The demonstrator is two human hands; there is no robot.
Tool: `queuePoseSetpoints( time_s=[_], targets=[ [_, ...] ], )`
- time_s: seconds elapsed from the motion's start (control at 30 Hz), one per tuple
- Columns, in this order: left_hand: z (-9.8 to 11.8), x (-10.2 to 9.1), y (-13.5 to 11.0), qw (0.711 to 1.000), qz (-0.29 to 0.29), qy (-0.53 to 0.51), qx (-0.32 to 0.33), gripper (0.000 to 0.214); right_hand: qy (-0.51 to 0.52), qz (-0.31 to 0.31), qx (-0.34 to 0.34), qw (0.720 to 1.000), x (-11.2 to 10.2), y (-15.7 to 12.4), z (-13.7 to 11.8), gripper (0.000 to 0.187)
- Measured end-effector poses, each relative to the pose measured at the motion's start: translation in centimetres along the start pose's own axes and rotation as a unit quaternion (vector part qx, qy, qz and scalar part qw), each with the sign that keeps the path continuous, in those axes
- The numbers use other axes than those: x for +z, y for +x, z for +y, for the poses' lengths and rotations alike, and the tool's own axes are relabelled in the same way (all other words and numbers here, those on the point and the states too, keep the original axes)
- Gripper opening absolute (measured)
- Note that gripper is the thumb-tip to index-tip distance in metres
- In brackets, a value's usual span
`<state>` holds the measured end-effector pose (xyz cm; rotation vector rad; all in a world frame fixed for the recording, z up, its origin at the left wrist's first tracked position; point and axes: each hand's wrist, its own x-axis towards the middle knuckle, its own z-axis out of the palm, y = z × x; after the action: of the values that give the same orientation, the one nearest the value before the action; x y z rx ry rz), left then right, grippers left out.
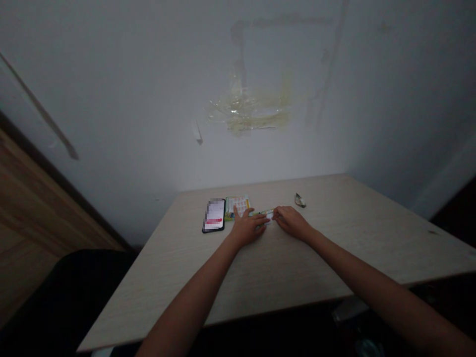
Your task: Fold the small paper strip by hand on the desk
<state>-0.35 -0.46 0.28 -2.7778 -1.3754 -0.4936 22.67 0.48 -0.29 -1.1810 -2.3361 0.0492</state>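
Observation:
Both my arms reach out over a pale wooden table (334, 258). My left hand (247, 227) rests on the tabletop with fingers spread, its fingertips on the edge of a small green and yellow card (238, 204). My right hand (292, 221) lies just to the right, fingers curled together in a pinch at one end of a thin light strip (265, 213) that runs between the two hands. What the strip is I cannot make out.
A dark phone (214, 215) with a lit screen lies left of the card. A small crumpled wrapper (300, 200) sits near the table's back edge. A white wall with old tape marks (253, 111) rises behind; a dark chair (74, 292) stands at the lower left.

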Motion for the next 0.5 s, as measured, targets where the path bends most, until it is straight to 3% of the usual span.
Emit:
queuePoseSetpoints(
  time_s=[0.5],
  targets=[
    [-0.23, 0.27, -0.07, 1.0, -0.001, 0.004, 0.0, 0.034, 0.086, -0.001, -0.068, 0.994, 0.31, -0.76, -0.29, 0.014]
  ],
)
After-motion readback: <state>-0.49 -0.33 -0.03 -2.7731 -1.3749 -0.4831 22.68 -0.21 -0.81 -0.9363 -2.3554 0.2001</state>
